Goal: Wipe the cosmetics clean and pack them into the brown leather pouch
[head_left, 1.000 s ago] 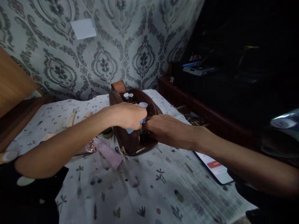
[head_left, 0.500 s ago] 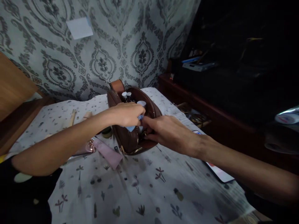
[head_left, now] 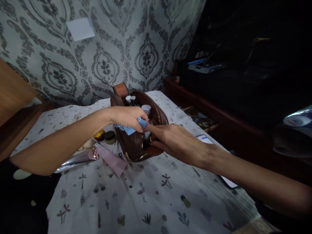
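Observation:
A brown toiletry bag lies unzipped on the patterned cloth, with several bottles and a white-capped container upright inside. Over its opening, my left hand is closed around a crumpled blue cloth. My right hand reaches into the bag's front part from the right. Its index finger extends toward the blue cloth, while the other fingers curl down inside the opening; whatever they grip there is mostly hidden. The two hands nearly touch.
Left of the bag lie a pink tube, a shiny metallic tube, a dark-lidded jar and a gold-lidded jar. A phone is partly under my right forearm. Patterned wallpaper rises behind.
My left hand has turned and shifted slightly left, showing more of the blue cloth. My right hand stays at the bag with its index finger straighter. The view has shifted a little.

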Tool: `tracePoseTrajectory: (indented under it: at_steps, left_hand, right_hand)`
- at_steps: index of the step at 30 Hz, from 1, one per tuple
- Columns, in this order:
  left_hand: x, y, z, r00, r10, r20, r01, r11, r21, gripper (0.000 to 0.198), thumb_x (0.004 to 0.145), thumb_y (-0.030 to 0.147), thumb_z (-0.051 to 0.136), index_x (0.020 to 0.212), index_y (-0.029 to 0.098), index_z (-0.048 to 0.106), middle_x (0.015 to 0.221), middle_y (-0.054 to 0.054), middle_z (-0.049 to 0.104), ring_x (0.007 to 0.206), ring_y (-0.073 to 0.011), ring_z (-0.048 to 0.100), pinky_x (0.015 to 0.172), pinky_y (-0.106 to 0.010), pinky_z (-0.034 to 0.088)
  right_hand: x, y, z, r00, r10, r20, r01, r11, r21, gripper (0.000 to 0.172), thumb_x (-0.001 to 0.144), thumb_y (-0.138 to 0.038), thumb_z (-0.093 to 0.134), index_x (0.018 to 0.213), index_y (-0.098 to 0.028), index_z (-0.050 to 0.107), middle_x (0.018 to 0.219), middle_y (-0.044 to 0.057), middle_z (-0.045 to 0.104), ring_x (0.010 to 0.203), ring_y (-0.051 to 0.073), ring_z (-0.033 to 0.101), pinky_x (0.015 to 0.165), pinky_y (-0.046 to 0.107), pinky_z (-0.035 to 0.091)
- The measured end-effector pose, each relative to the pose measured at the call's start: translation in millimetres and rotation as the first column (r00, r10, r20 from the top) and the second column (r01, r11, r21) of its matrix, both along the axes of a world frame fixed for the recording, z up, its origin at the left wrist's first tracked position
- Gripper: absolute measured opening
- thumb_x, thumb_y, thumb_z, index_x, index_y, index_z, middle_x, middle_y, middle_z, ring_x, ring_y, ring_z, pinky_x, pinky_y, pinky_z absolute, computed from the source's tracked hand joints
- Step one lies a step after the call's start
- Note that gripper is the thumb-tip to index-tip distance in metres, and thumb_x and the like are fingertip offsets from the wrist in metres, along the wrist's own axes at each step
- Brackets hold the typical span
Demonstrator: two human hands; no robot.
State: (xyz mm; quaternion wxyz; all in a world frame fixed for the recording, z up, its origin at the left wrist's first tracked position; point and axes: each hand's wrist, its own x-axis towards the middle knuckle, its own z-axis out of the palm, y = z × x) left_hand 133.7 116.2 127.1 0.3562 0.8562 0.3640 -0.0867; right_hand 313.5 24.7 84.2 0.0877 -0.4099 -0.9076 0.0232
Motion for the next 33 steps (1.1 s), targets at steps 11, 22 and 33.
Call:
tracePoseTrajectory:
  at_steps: [11,22,33]
  left_hand:
    - [16,-5,10.3,0.940,-0.156,-0.303,0.211,0.964,0.158,0.022,0.069,0.026,0.060,0.087,0.016,0.068,0.070,0.000,0.062,0.059,-0.0142,0.052,0.055,-0.026,0.036]
    - [29,-6,1.7,0.935,-0.087,-0.344,0.161,0.968,0.192,0.018,0.065,0.022,0.068,0.081,0.016,0.071,0.058,0.004,0.055,0.054,-0.0131,0.046,0.055,-0.026,0.033]
    - [3,-24,14.8,0.996,0.052,0.075,-0.075,0.936,0.345,0.017,0.074,0.021,0.062,0.089,0.018,0.069,0.076,0.001,0.065,0.069,-0.0138,0.057,0.059,-0.023,0.038]
  right_hand:
    - [-5,0,4.8,0.982,0.048,0.184,-0.042,0.998,-0.037,0.023,0.086,-0.006,0.056,0.109,-0.009,0.055,0.087,0.008,0.069,0.066,0.016,0.062,0.051,0.027,0.029]
    - [-5,0,9.9,0.989,-0.016,0.148,0.029,0.996,-0.089,0.018,0.088,-0.007,0.058,0.106,-0.010,0.058,0.088,0.008,0.071,0.069,0.016,0.065,0.051,0.025,0.029]
    - [9,-10,10.7,1.000,0.025,0.017,-0.025,1.000,-0.009,0.017,0.092,-0.011,0.051,0.102,-0.014,0.064,0.076,0.005,0.069,0.062,0.014,0.061,0.054,0.025,0.034]
